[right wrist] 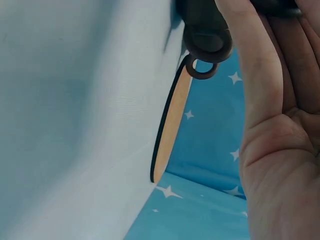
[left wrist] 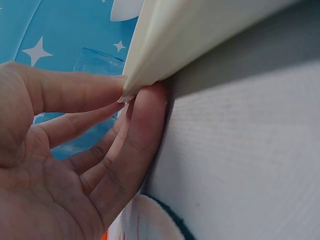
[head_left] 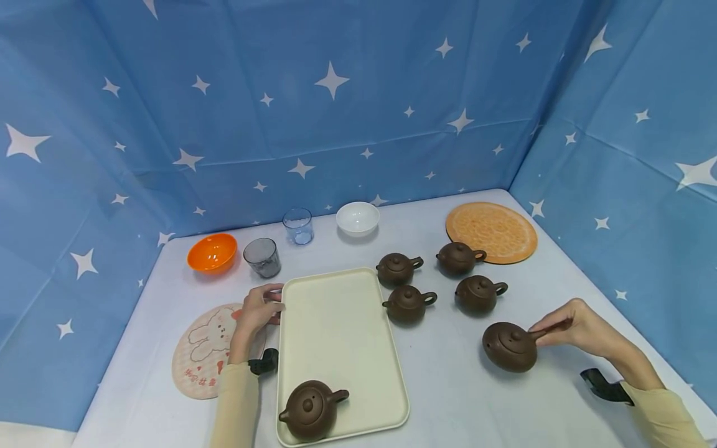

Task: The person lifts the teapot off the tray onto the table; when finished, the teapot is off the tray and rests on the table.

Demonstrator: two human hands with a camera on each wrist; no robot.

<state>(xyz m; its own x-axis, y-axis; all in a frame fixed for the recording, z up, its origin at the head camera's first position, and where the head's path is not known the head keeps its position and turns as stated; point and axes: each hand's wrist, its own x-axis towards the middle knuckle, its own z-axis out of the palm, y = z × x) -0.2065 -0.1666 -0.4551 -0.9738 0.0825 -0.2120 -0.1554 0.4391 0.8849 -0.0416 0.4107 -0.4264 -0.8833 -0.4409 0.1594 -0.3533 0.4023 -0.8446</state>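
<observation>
My left hand (head_left: 257, 316) pinches the left edge of a cream rectangular tray (head_left: 336, 336); in the left wrist view the thumb lies on one side of the tray rim (left wrist: 155, 45) and fingers on the other. A brown teapot (head_left: 308, 412) sits at the tray's near left corner. On the right, my right hand (head_left: 585, 333) grips the handle of another brown teapot (head_left: 508, 348), which is tilted; whether it touches the table I cannot tell. In the right wrist view the palm (right wrist: 280, 135) shows, with its grip mostly out of frame.
Several more brown teapots (head_left: 407, 306) stand right of the tray. At the back are an orange bowl (head_left: 213, 254), a grey glass (head_left: 262, 257), a blue glass (head_left: 298, 226) and a white bowl (head_left: 358, 219). A bunny mat (head_left: 196, 354) lies left, an orange-slice mat (head_left: 504, 230) back right.
</observation>
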